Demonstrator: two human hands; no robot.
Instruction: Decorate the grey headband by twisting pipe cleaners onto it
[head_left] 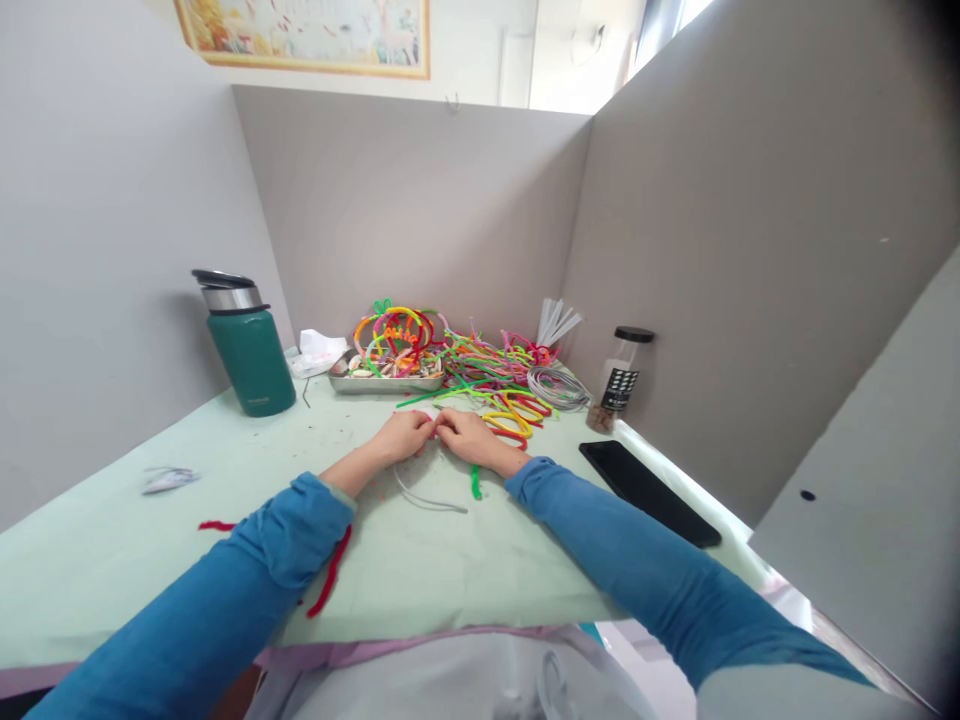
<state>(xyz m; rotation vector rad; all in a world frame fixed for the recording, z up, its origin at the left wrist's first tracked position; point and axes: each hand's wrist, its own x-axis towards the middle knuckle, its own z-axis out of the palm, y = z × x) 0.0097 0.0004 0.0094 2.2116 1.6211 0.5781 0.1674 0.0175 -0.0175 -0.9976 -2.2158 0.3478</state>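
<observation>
My left hand (406, 437) and my right hand (463, 436) meet over the middle of the table, fingertips pinched close together. Between them shows a tiny bit of pink, too small to name. A thin grey cord (431, 503) curves on the cloth just below my hands. To the right of it lies a short green fuzzy piece (475, 483). Behind my right hand are yellow and red fuzzy loops (517, 415). A metal tray (386, 384) with small pieces and colourful fuzzy rings stands behind my hands.
A green bottle (259, 360) stands at the left, near white tissue (321, 352). Colourful fuzzy stems (487, 360) and a grey coil (559, 388) lie at the back. At the right are a clear jar (618, 382) and a black phone (649, 492). Grey partitions (412, 200) enclose the table.
</observation>
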